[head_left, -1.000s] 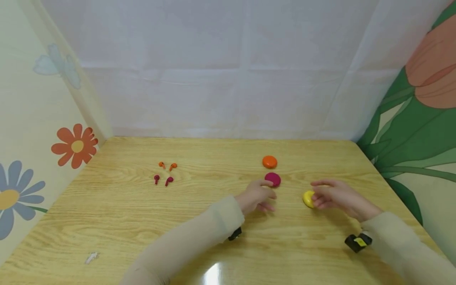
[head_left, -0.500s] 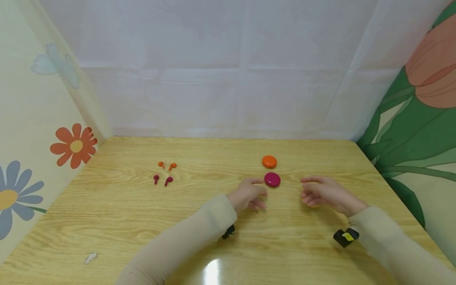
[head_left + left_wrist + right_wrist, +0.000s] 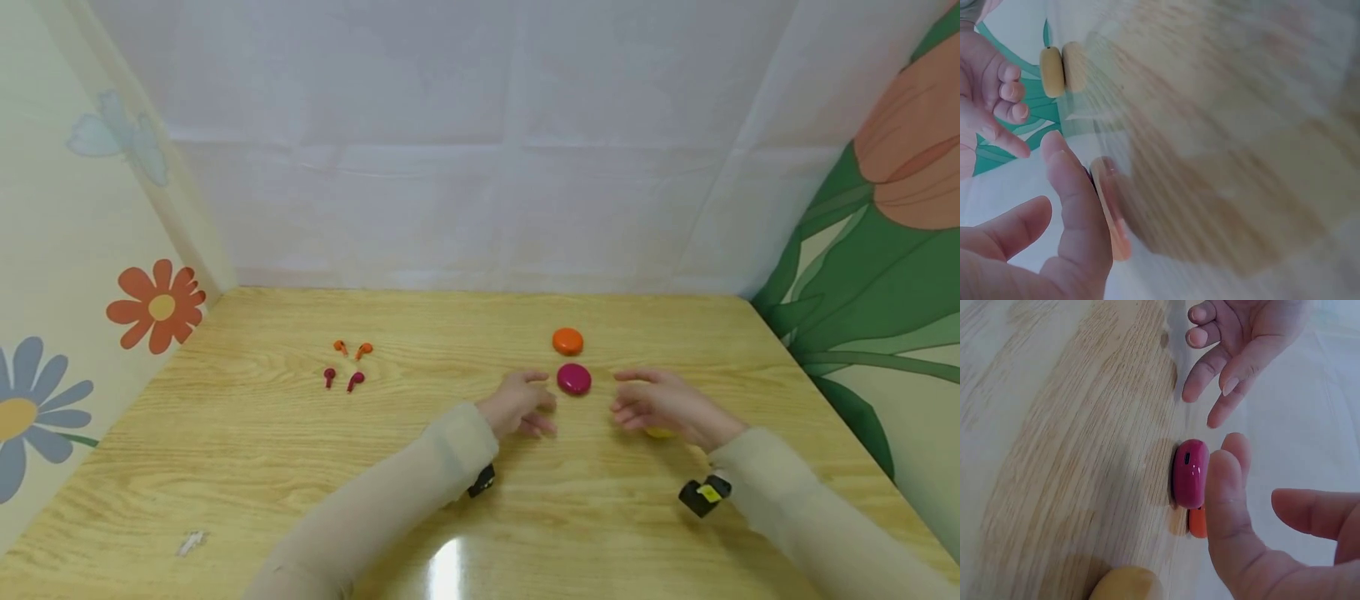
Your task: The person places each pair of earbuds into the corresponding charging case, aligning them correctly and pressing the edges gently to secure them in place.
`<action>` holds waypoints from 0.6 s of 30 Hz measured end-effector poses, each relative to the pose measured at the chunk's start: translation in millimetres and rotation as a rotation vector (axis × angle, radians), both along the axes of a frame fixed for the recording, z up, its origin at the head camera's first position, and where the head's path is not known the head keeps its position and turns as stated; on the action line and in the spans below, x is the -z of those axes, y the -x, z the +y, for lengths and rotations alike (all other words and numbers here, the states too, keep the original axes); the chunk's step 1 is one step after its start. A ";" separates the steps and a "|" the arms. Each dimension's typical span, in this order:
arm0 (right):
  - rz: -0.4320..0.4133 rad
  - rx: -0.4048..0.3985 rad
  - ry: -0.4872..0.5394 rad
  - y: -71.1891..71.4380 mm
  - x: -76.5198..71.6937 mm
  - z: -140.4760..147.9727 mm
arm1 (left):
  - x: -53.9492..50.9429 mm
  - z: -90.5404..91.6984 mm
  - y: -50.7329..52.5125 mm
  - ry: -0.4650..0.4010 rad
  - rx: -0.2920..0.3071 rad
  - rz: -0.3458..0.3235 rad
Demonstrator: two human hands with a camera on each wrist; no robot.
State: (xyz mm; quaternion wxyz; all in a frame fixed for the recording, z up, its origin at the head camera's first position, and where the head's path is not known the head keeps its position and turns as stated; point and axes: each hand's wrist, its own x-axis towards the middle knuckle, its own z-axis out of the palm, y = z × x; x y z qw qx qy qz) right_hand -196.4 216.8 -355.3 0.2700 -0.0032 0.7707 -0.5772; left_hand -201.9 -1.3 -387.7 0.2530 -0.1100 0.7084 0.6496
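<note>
A magenta earbud case (image 3: 573, 379) lies on the wooden table between my two hands. On its left is my left hand (image 3: 521, 404), fingers loosely spread, holding nothing. Over on the right, my right hand (image 3: 667, 404) hovers with fingers slightly bent and nothing in them. In the head view it mostly covers a yellow case (image 3: 660, 432), which shows better in the left wrist view as a rounded yellow case (image 3: 1052, 72). A port is visible on the magenta case (image 3: 1190, 474) in the right wrist view. Behind it sits an orange case (image 3: 567, 341).
Two orange earbuds (image 3: 363, 350) and two magenta earbuds (image 3: 356, 382) lie on the left part of the table (image 3: 247, 433). White cloth (image 3: 450, 208) hangs along the back edge, with flower-printed panels (image 3: 885, 283) at both sides.
My right hand has moved left from the yellow case toward the magenta one. The left hand has drawn back slightly to the left. The cases and earbuds stay in place.
</note>
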 end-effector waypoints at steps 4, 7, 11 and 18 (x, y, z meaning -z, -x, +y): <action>-0.012 0.009 -0.013 2.6 0.2 -7.3 | 0.3 0.4 3.3 0.005 0.009 -0.016; -0.015 0.006 -0.012 3.9 -0.4 -11.4 | 0.0 1.2 5.3 0.004 0.010 -0.018; -0.025 0.000 -0.006 5.8 -1.0 -14.7 | 0.4 1.9 8.7 -0.001 0.004 -0.021; -0.043 0.023 -0.039 10.0 1.9 -19.6 | 4.4 2.5 15.1 -0.009 -0.004 -0.036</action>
